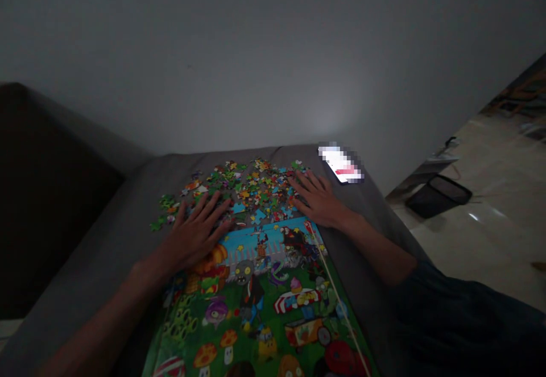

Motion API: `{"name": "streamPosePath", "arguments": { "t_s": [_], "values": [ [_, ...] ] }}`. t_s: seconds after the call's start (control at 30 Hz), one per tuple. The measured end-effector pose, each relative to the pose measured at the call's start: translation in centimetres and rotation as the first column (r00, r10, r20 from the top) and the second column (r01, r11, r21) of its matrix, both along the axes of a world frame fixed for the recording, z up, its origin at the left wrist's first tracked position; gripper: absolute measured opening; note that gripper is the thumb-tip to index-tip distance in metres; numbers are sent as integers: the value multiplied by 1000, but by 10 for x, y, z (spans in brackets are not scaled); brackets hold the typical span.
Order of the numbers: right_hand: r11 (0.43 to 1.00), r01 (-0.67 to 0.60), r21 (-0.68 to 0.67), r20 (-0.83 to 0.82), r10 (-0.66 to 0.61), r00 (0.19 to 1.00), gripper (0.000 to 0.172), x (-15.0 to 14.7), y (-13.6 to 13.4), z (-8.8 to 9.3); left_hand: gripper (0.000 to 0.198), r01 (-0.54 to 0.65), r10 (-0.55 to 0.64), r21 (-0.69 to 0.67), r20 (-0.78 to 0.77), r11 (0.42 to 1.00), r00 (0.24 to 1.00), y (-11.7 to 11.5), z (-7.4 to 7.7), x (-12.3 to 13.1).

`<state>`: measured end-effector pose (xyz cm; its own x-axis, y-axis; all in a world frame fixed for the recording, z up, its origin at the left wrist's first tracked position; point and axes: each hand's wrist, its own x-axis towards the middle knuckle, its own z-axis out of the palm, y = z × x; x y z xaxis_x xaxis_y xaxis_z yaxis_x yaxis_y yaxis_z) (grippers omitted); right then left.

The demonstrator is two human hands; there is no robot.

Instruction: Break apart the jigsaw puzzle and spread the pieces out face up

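Many loose jigsaw puzzle pieces [260, 186] lie in a heap on a grey cloth surface. Below them, nearer to me, is a colourful cartoon puzzle picture [264, 280] with zombies, plants and mushrooms. My left hand [200, 229] rests palm down at the heap's left side, fingers spread, its lower part over the picture's upper left corner. On the right, my right hand [318, 198] lies flat with fingers apart, touching the heap's right edge just above the picture's upper right corner. I see nothing held in either hand; what lies under the palms is hidden.
A phone with a lit screen [341, 164] lies at the back right of the grey surface [128, 212]. Behind stands a pale wall [222, 64]. A dark block [46, 195] is at the left. On the tiled floor to the right sits a dark bin [439, 195].
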<state>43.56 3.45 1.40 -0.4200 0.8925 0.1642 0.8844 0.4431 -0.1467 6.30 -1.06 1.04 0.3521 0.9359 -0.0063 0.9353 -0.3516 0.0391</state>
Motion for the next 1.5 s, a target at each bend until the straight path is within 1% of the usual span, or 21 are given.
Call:
{"name": "streamPosePath", "arguments": {
  "t_s": [0.07, 0.13, 0.23, 0.3, 0.43, 0.63, 0.73, 0.8, 0.9, 0.97, 1.0, 1.1, 1.2, 1.3, 1.4, 1.5],
  "values": [
    [999, -27, 39, -97, 30, 995, 59, 1, 5, 0, 70, -15, 15, 14, 14, 1000, 1000, 3, 3, -2],
    [997, -37, 68, -175, 48, 983, 54, 4, 9, 2, 74, -6, 5, 13, 35, 1000, 999, 6, 9, 4],
    [994, -56, 99, -211, 76, 974, 51, 12, 11, 6, 79, 38, -36, -27, 59, 999, 998, 16, 19, 24],
    [989, -78, 122, -232, 105, 967, 49, 18, 10, 8, 79, 73, -70, -47, 57, 996, 996, 25, 23, 40],
    [984, -94, 152, -265, 132, 955, 45, 31, 7, 11, 77, 115, -112, -96, 35, 989, 993, 47, 22, 58],
    [982, -65, 178, -308, 118, 944, 43, 44, 9, 16, 73, 67, -65, -84, 20, 994, 998, 80, 19, 75],
    [980, -102, 172, -309, 152, 939, 41, 44, 9, 15, 70, 69, -66, -88, 33, 994, 997, 88, 24, 74],
    [978, -126, 168, -312, 173, 934, 40, 45, 8, 14, 67, 55, -52, -69, 46, 996, 998, 89, 30, 62],
    [977, -135, 165, -325, 183, 928, 41, 47, 7, 15, 64, -24, 22, 17, 67, 1000, 997, 88, 42, 36],
    [977, -135, 163, -330, 183, 926, 42, 49, 7, 16, 60, -66, 61, 72, 75, 995, 995, 85, 47, 24],
    [977, -136, 161, -330, 184, 926, 41, 49, 8, 16, 56, -67, 61, 84, 73, 994, 996, 84, 47, 22],
    [977, -145, 157, -321, 190, 928, 40, 49, 8, 15, 45, -5, 0, 74, 57, 997, 998, 81, 42, 30],
    [976, -157, 154, -310, 199, 930, 39, 48, 9, 13, 48, 30, -34, 81, 55, 996, 998, 81, 35, 46],
    [974, -165, 153, -303, 205, 931, 39, 48, 8, 13, 53, 8, -14, 111, 54, 994, 998, 85, 32, 59],
    [972, -179, 152, -296, 217, 930, 38, 48, 7, 15, 58, -25, 18, 136, 54, 990, 998, 90, 32, 65],
    [971, -188, 149, -291, 224, 930, 37, 47, 6, 17, 57, -30, 23, 144, 51, 989, 998, 95, 34, 69]
  ]
}}
